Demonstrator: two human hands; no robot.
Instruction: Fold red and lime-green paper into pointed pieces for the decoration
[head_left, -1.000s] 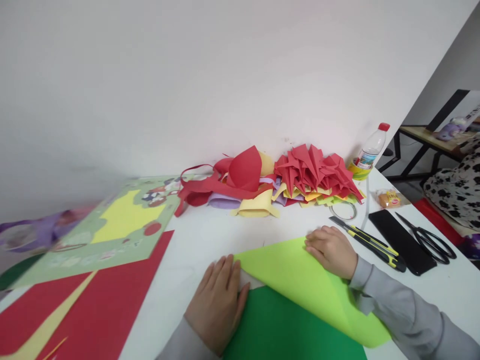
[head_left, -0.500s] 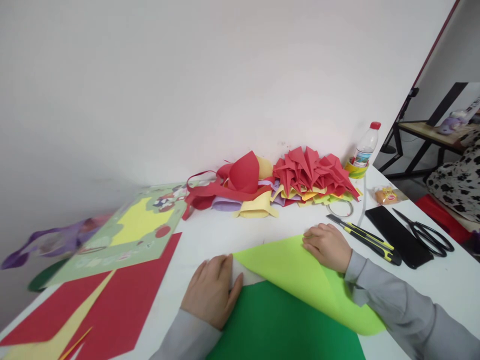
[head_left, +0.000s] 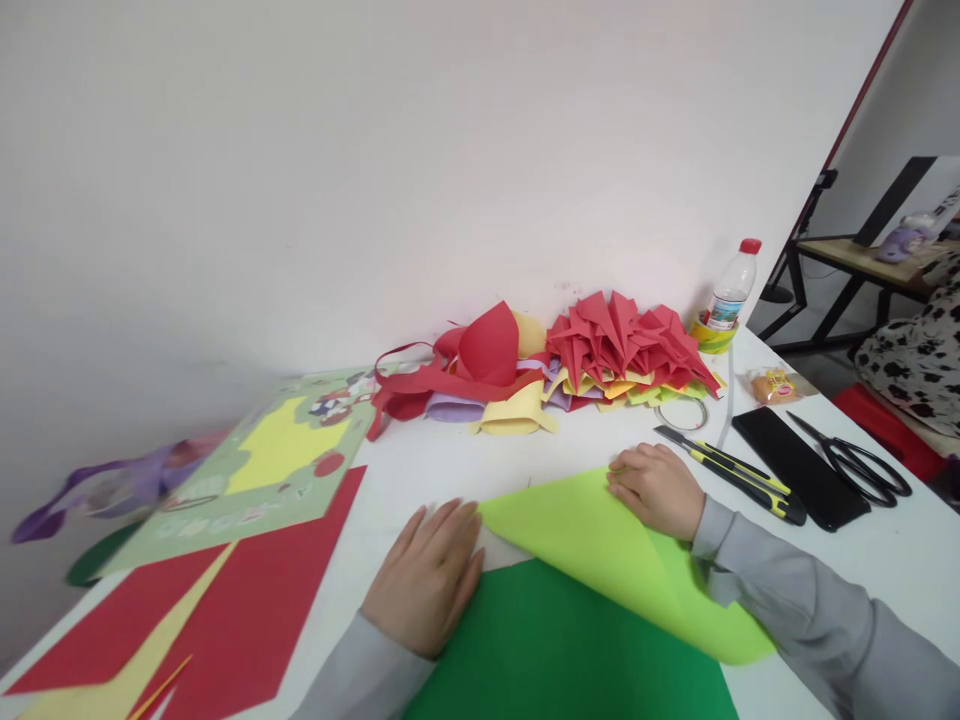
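Observation:
A lime-green paper sheet (head_left: 592, 535) lies folded over at a slant, its near edge curling up in a soft roll. Beneath it, a dark green sheet (head_left: 577, 650) spreads toward me. My left hand (head_left: 427, 580) rests palm down with fingers stretched out, at the left tip of the lime sheet and over the dark green sheet's left edge. At the lime sheet's far right, my right hand (head_left: 660, 490) has its fingers curled and pressed onto the paper's edge.
Right of the sheets lie two utility knives (head_left: 739, 475), a black case (head_left: 799, 470) and scissors (head_left: 855, 460). Folded red paper pieces (head_left: 622, 345), a tape ring (head_left: 682, 412) and a bottle (head_left: 731, 290) stand along the wall. Red sheets (head_left: 247, 600) and a green board (head_left: 262, 500) are left.
My left thumb has drawn in toward the fingers, and that hand sits slightly further right against the lime sheet's tip. The right hand stays on the paper.

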